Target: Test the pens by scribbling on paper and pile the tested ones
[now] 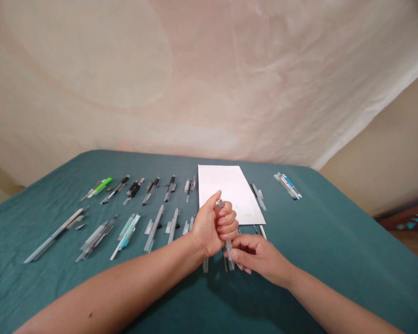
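Wrapped in a fist, my left hand (214,227) holds a clear pen barrel (229,254), whose upper end pokes out by the raised thumb. My right hand (261,257) pinches the lower part of the same barrel between thumb and fingers. The stretch inside the left fist is hidden. Below and behind the hands, parts of other clear pen pieces (205,266) show on the cloth. A white sheet of paper (223,181) lies just beyond the fist, partly covered by it.
A green cloth (334,246) covers the table. Two rows of pens in parts spread leftward, among them a bright green pen (101,186), a black pen (151,190) and a turquoise pen (127,236). Right of the paper lie pen parts (258,197) and a blue-and-white bundle (288,185).
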Tool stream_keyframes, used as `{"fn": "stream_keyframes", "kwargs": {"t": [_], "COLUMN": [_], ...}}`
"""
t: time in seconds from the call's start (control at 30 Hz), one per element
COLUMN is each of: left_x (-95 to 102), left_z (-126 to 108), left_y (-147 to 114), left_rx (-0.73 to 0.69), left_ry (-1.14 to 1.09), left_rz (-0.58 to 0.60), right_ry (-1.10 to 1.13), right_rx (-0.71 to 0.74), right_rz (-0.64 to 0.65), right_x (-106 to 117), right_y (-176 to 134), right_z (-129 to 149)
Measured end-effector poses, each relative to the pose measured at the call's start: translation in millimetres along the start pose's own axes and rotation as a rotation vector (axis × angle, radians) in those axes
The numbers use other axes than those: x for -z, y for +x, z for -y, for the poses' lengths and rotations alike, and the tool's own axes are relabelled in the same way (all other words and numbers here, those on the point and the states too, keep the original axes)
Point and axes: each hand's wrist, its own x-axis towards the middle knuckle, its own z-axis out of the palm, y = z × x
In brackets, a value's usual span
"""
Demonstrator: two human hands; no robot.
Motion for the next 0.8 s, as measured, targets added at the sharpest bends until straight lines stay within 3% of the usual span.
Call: {"fn": "stream_keyframes", "kwargs": {"t": [0.43,0.8], "left_x": [1.0,-11.5], "left_z": [1,-4], "left_y": [-3,-3], "left_rx": [-0.024,-0.007], "left_ry": [0.028,0.092], "left_rz": [0.012,0.023], "right_ry": [0.025,0.048], "right_rx": [-0.006,0.003], "right_rz": [0.000,-0.026], "right_x": [0,3], "right_y": [1,-1], "right_z": [1,4]}}
